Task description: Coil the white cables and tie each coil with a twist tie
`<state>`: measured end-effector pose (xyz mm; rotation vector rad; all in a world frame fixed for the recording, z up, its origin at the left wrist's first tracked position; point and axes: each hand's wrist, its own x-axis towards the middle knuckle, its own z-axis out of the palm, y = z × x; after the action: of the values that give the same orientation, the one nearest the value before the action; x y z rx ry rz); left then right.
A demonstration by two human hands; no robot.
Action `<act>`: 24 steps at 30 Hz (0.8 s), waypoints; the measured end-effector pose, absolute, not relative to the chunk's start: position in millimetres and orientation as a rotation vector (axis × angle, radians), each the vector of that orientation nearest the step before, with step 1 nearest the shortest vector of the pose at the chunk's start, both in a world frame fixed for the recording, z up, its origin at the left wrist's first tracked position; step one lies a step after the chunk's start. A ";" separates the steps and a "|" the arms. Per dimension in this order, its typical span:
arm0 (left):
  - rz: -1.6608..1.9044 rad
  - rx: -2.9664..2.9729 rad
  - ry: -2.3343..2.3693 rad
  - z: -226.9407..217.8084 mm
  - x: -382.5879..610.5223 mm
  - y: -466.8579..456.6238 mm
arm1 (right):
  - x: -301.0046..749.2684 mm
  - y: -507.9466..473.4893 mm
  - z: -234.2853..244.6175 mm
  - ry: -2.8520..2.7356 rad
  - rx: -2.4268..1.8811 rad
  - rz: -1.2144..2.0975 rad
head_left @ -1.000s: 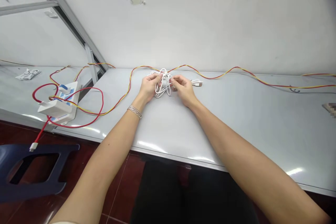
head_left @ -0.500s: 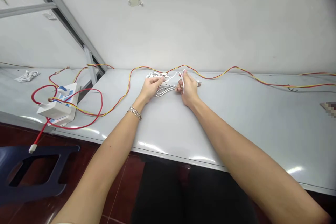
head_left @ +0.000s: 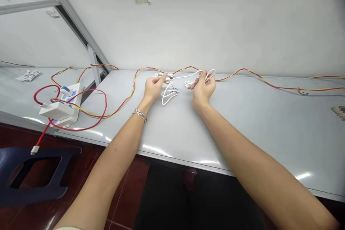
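White cable (head_left: 185, 76) lies part loosened on the grey table (head_left: 242, 133): a small bunch of coils remains at the left hand (head_left: 153, 88), and a hanging loop (head_left: 169, 97) sits below it, while a long strand runs free toward the right hand (head_left: 203, 88). Both grips pinch the cable between fingers and thumb, the right one lifting it with a small loop beyond. Since the earlier frame, the hands have drawn apart and the strand has lengthened and straightened.

I'm getting bright, even light from above, glare is streaking along the front edge of the worktop (head_left: 250, 133), and the wide lens is bowing and darkening the top right corner.
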<state>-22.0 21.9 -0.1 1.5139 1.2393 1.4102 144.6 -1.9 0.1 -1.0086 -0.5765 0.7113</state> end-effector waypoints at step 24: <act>1.755 0.976 1.027 -1.1 -28.6 36.1 | 158.8 -2.2 2.8 -0.528 -0.968 1.032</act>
<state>-28.6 36.1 -1.1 0.9763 1.0270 1.7546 158.8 -2.2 2.8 -0.9675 -0.5280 1.0323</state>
